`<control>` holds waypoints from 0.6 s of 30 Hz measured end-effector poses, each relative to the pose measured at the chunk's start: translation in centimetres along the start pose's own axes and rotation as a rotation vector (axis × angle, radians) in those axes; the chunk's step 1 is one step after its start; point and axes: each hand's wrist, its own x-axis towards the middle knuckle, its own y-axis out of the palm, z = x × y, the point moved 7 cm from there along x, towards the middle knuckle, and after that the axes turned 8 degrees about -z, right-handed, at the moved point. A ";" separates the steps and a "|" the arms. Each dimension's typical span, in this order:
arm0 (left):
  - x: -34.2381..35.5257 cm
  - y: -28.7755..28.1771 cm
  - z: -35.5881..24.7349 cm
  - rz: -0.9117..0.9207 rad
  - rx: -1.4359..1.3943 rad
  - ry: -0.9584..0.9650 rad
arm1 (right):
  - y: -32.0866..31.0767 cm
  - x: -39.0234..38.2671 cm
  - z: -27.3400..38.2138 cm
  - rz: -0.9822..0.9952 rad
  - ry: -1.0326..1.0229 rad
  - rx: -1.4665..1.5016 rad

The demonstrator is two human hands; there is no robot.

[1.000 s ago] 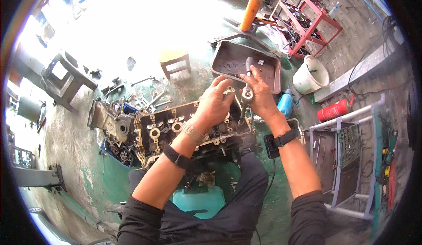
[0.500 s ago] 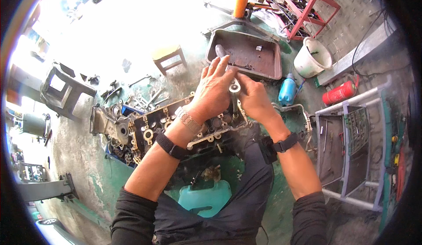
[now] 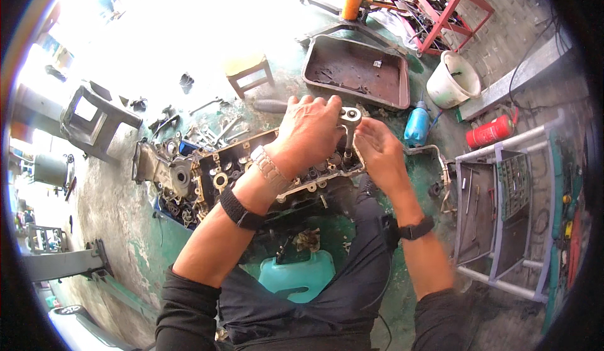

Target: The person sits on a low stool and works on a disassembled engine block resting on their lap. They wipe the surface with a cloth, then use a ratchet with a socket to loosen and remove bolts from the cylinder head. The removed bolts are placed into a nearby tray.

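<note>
My left hand [image 3: 308, 127] is closed around a ratchet wrench [image 3: 350, 115]. The wrench's grip pokes out to the left of my knuckles, and its round head shows at their right. A socket extension [image 3: 349, 143] runs down from that head to the right end of an engine cylinder head [image 3: 296, 190], where its tip meets the metal. Just right of the extension is my right hand [image 3: 382, 152], with its fingers loosely stretched and nothing seen in them. My left forearm hides part of the cylinder head.
Loose wrenches [image 3: 229, 126] lie beyond the cylinder head, near a small stool [image 3: 248, 67]. Farther off are a brown tray [image 3: 358, 67] and a white bucket [image 3: 450, 83]. On the right are a blue bottle [image 3: 416, 127], a red extinguisher [image 3: 491, 132] and a tool rack [image 3: 497, 206].
The ratchet's handle has swung round to point left, with my left hand on it. My right hand has come away from the ratchet head and moved lower right, its fingers loosened.
</note>
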 end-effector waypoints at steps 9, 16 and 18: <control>-2.0 1.3 -1.5 0.029 -0.444 0.044 | 4.4 -12.6 -1.5 0.098 0.145 0.310; -2.5 4.5 -1.3 0.058 -0.453 -0.095 | 8.6 -16.2 1.2 0.258 0.294 0.791; -2.7 4.7 -1.1 -0.004 -0.762 -0.319 | 8.2 -15.8 2.1 0.200 0.268 0.853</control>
